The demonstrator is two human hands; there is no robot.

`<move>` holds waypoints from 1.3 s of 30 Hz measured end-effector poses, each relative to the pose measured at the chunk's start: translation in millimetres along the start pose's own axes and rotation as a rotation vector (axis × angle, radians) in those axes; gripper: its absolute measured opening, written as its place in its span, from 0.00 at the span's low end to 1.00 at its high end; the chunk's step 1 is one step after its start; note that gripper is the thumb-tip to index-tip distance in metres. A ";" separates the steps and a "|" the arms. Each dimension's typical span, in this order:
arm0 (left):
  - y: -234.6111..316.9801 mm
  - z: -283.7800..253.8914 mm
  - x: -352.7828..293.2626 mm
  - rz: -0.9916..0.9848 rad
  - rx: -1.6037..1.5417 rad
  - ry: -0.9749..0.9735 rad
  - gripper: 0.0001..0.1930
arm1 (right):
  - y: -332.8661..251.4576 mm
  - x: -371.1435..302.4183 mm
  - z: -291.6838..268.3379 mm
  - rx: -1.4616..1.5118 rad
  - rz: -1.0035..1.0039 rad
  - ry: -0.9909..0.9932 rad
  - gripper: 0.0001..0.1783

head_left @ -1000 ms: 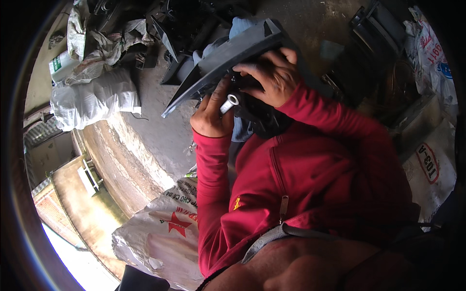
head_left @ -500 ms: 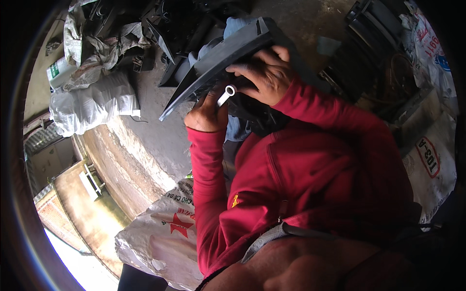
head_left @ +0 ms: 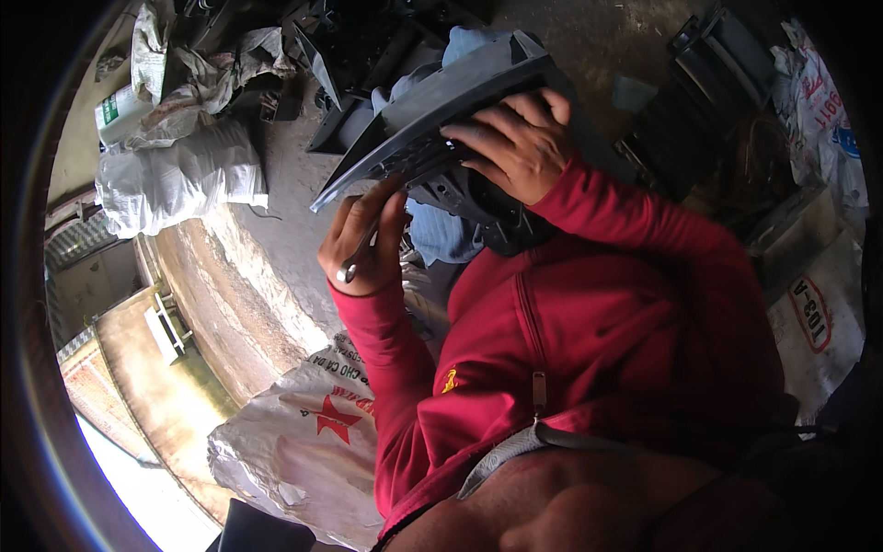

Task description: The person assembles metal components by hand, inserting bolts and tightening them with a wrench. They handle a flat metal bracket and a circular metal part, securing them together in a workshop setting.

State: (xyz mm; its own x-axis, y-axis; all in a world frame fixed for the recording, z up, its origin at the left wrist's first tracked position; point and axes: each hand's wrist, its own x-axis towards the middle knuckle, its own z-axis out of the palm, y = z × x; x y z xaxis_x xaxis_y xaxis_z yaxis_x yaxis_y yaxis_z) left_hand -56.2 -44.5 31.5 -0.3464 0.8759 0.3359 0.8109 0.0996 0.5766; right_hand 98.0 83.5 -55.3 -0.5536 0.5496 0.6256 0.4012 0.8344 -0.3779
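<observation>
A long dark grey plastic panel (head_left: 460, 97) is held tilted in front of me, its lower left end pointing down. Below its underside sits a black bracket-like part (head_left: 464, 195). In my left hand (head_left: 361, 241) is a metal wrench (head_left: 346, 273); one shiny end shows near the wrist. The fingertips of this hand reach the panel's underside, and the wrench's other end is hidden there. My right hand (head_left: 522, 147) grips the panel from its right part, fingers curled against the underside. What lies beneath those fingertips is partly hidden.
White wrapped bundles (head_left: 179, 179) and a white container (head_left: 120, 115) lie at the left. Black plastic parts (head_left: 722, 60) are stacked at the far right. A printed white sack (head_left: 299, 442) stands by my left arm, another sack (head_left: 814, 313) at the right.
My left hand has moved left and down with the wrench, and the wrench has turned in it. The panel has shifted slightly right, with my right hand still on it.
</observation>
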 end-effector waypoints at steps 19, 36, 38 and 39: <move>-13.6 46.3 -9.0 -0.240 -0.555 0.130 0.09 | -3.5 4.0 2.9 0.027 -0.006 0.028 0.26; 12.9 63.5 14.2 0.167 0.235 0.026 0.07 | 2.0 -0.1 4.0 0.121 -0.003 0.077 0.33; 5.3 65.2 18.0 0.179 0.237 0.044 0.06 | 2.1 1.4 0.9 0.109 -0.003 0.052 0.32; -9.8 64.7 15.4 0.112 0.064 0.023 0.04 | 3.6 -1.0 5.3 0.100 0.005 0.082 0.33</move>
State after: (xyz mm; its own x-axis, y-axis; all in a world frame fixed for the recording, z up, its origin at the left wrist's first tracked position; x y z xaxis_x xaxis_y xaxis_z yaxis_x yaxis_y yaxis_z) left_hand -38.9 -1.5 -17.1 -0.2624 0.8724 0.4125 0.8731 0.0326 0.4865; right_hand 96.1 86.1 -60.9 -0.4886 0.5521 0.6756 0.3272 0.8337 -0.4448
